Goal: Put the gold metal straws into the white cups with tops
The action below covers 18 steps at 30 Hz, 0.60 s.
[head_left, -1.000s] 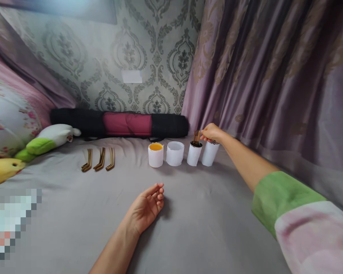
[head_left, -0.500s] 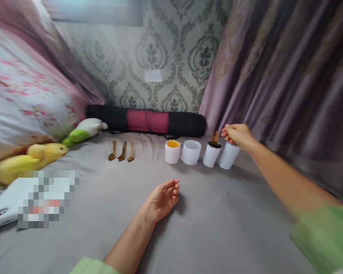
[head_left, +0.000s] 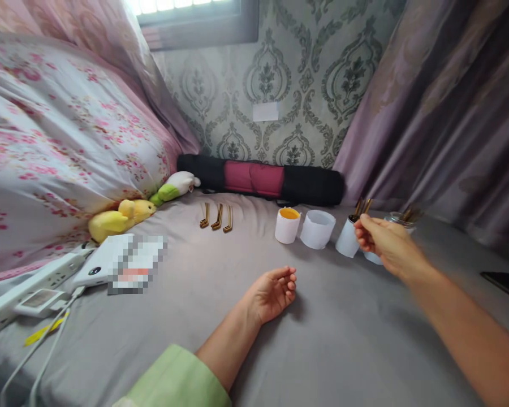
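Note:
My left hand (head_left: 275,293) rests palm-up on the grey bedsheet (head_left: 331,339), fingers loosely curled, holding nothing. My right hand (head_left: 384,242) hovers in front of the right end of a row of white cups, fingers curled together; whether anything is in them I cannot make out. The row holds a cup with an orange inside (head_left: 287,225), a plain white cup (head_left: 318,229), a cup with gold straws (head_left: 350,233) and a fourth cup with straws (head_left: 401,221), partly hidden by my hand. Three bent gold straws (head_left: 216,217) lie on the sheet further left.
A black and maroon rolled bag (head_left: 263,179) lies against the wall. Plush toys (head_left: 117,217) and a floral pillow (head_left: 59,147) fill the left side. A power strip with cables (head_left: 29,282) and a white device (head_left: 97,268) lie front left. Purple curtains (head_left: 449,113) hang on the right.
The view has swung left and the scene shifted right. My right hand has drawn back from above the rightmost cup, towards me. My left hand has stayed put.

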{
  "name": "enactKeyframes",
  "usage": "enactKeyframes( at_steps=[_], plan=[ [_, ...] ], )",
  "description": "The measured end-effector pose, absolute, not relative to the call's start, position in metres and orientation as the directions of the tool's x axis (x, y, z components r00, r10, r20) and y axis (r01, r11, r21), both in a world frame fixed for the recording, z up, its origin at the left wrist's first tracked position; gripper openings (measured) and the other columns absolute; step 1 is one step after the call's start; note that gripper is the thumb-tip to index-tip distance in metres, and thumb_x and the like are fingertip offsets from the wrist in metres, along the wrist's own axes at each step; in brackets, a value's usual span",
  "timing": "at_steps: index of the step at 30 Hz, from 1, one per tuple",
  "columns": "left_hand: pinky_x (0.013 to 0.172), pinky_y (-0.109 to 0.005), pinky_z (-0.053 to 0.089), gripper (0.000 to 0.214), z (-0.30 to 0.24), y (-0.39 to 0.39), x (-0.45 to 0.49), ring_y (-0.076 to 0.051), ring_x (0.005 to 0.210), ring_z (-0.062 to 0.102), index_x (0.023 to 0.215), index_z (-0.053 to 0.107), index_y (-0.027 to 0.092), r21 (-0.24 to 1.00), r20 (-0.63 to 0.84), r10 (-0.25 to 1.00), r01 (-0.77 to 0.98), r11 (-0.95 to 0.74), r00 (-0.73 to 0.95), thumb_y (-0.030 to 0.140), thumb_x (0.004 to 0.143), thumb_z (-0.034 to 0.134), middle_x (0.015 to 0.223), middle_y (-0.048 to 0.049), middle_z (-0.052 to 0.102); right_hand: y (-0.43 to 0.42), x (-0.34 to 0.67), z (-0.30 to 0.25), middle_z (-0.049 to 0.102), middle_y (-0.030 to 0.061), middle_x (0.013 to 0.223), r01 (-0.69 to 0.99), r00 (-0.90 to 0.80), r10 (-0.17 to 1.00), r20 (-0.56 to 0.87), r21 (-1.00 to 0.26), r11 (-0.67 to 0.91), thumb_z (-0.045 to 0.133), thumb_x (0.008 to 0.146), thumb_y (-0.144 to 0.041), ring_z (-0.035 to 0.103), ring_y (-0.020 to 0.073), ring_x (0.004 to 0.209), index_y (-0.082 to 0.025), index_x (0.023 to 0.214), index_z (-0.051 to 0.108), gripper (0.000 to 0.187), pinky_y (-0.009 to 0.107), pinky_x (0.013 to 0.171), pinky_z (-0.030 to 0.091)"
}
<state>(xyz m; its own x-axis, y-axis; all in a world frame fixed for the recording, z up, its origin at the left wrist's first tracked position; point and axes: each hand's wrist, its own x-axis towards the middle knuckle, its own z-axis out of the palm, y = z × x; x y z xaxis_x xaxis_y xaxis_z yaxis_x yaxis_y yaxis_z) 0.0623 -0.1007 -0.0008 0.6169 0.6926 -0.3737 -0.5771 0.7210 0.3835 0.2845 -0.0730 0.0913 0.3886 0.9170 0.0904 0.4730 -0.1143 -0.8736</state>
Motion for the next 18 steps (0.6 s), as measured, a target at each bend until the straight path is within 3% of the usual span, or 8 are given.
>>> enactKeyframes(
  at_steps=[2, 6, 13, 18],
  plan=[
    [0.048, -0.016, 0.036, 0.010, -0.001, -0.100, 0.062, -0.004, 0.050, 0.046, 0.078, 0.054, 0.009, 0.383, -0.370, 0.693, -0.578, 0.721, 0.619, 0.017, 0.072, 0.056, 0.063, -0.0006, 0.053, -0.074, 0.279, 0.079, 0.053, 0.0030, 0.060, 0.310, 0.322, 0.947, 0.021, -0.947, -0.084, 0.037, 0.082, -0.037, 0.046, 0.0076, 0.041, -0.021, 0.067, 0.046, 0.024, 0.020, 0.037, 0.035],
    [0.046, -0.016, 0.035, 0.011, -0.003, -0.099, 0.063, -0.004, 0.050, 0.046, 0.078, 0.054, 0.009, 0.384, -0.364, 0.697, -0.582, 0.717, 0.618, 0.018, 0.072, 0.056, 0.063, -0.0006, 0.053, -0.074, 0.266, 0.054, 0.050, -0.0002, 0.055, 0.203, 0.262, 0.963, -0.070, -0.971, -0.126, 0.042, 0.079, -0.038, 0.044, 0.0071, 0.040, -0.021, 0.065, 0.048, 0.023, 0.020, 0.036, 0.032],
    [0.046, -0.015, 0.034, 0.012, -0.005, -0.099, 0.063, -0.004, 0.049, 0.045, 0.078, 0.055, 0.009, 0.401, -0.359, 0.701, -0.576, 0.712, 0.616, 0.019, 0.071, 0.057, 0.062, 0.0002, 0.052, -0.074, 0.239, 0.019, 0.047, -0.0020, 0.053, 0.186, 0.230, 0.964, -0.134, -0.966, -0.179, 0.042, 0.077, -0.039, 0.041, 0.0055, 0.039, -0.018, 0.066, 0.049, 0.025, 0.017, 0.035, 0.029],
    [0.045, -0.015, 0.034, 0.014, -0.004, -0.097, 0.062, -0.003, 0.050, 0.045, 0.079, 0.057, 0.011, 0.497, -0.305, 0.809, -0.641, 0.585, 0.502, 0.021, 0.070, 0.059, 0.064, 0.0013, 0.052, -0.072, 0.230, -0.008, 0.044, -0.0035, 0.048, 0.284, 0.245, 0.968, -0.056, -0.950, -0.127, 0.042, 0.074, -0.047, 0.040, 0.0064, 0.036, -0.017, 0.067, 0.051, 0.033, 0.017, 0.032, 0.027]
  ],
)
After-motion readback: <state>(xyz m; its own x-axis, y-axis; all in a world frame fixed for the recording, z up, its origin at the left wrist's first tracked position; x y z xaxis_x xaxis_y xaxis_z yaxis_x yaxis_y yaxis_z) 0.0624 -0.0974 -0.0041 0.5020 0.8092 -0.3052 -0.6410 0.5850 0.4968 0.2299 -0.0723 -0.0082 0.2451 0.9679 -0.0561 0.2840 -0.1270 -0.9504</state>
